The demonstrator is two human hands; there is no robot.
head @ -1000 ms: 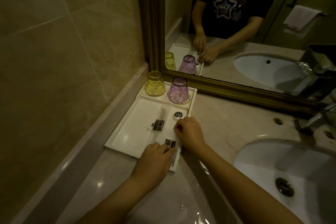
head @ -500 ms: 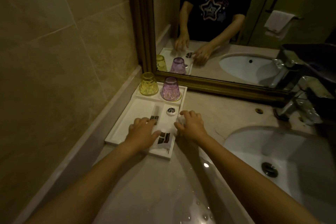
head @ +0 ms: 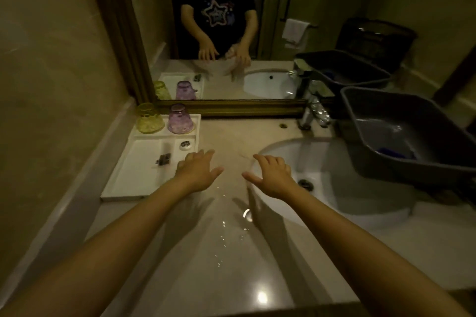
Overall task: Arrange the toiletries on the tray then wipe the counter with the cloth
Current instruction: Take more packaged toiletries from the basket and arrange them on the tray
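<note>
A white tray lies on the beige counter by the left wall. At its far end stand an upturned yellow cup and an upturned purple cup. A small round white container and a dark-labelled sachet lie on the tray. My left hand hovers over the tray's right edge, fingers spread, holding nothing. My right hand hovers above the sink's left rim, also spread and holding nothing. A blue cloth shows inside the grey tub.
A white sink is set into the counter on the right, with a chrome tap behind it. A dark grey plastic tub overhangs the sink's right side. A framed mirror stands behind. Water drops lie on the counter.
Both hands have left the tray and moved right, my left to the tray's edge and my right over the sink rim. The view has turned right, bringing the tub into sight.
</note>
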